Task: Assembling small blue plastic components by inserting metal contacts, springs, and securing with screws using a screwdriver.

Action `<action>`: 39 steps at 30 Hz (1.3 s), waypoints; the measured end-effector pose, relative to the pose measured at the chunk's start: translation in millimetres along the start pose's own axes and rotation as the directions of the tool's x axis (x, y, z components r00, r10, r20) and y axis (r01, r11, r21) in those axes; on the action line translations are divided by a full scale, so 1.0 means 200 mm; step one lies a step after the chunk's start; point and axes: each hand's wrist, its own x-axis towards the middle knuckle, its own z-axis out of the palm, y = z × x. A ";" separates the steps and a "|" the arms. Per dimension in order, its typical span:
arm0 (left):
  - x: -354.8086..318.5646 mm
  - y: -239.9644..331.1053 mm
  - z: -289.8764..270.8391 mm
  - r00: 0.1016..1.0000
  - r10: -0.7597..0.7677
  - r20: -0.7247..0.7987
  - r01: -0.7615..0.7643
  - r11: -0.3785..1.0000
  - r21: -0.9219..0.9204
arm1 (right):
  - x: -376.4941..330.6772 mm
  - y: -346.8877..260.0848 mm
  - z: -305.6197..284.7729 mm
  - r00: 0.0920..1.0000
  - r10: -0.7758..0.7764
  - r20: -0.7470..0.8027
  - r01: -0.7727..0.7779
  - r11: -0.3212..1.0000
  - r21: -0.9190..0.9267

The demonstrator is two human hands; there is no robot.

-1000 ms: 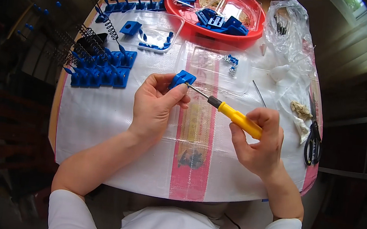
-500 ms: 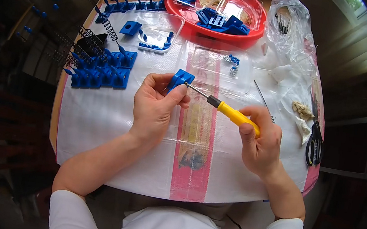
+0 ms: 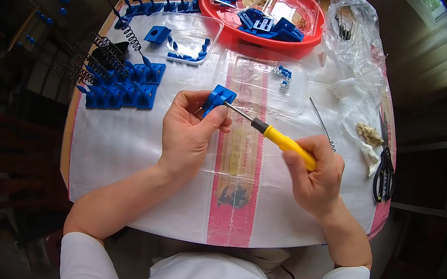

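Above the middle of the table, my left hand (image 3: 194, 127) pinches a small blue plastic bracket (image 3: 220, 97) between thumb and fingers. My right hand (image 3: 315, 176) is wrapped round the yellow handle of a screwdriver (image 3: 284, 142). Its thin metal shaft slants up and left, and the tip meets the bracket's right side, close to my left thumb. Whether a screw sits under the tip is too small to make out.
Blue bases with black springs (image 3: 124, 88) stand at the left. Behind are a clear tray (image 3: 215, 27) of blue parts and a red bowl (image 3: 255, 40). A clear lid (image 3: 298, 101) carries small blue and metal pieces. Scissors (image 3: 383, 176) and a plastic bag (image 3: 351, 55) lie right.
My right thumb and fingers have shifted on the screwdriver handle. The bracket and my left hand stay almost in place, with the tip still against the bracket.
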 end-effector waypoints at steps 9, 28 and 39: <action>0.00 0.00 0.01 1.000 0.014 -0.002 -0.014 1.000 0.013 | 0.01 0.02 0.01 0.999 0.036 -0.004 -0.036 0.999 0.001; 0.00 0.02 0.02 0.999 0.004 0.036 -0.003 1.000 -0.012 | 0.02 0.03 -0.05 0.981 0.174 0.087 -0.181 0.980 0.080; 0.00 0.01 0.01 0.999 0.032 0.015 -0.032 0.999 0.010 | 0.05 -0.02 -0.02 0.962 0.270 0.032 -0.270 0.932 0.241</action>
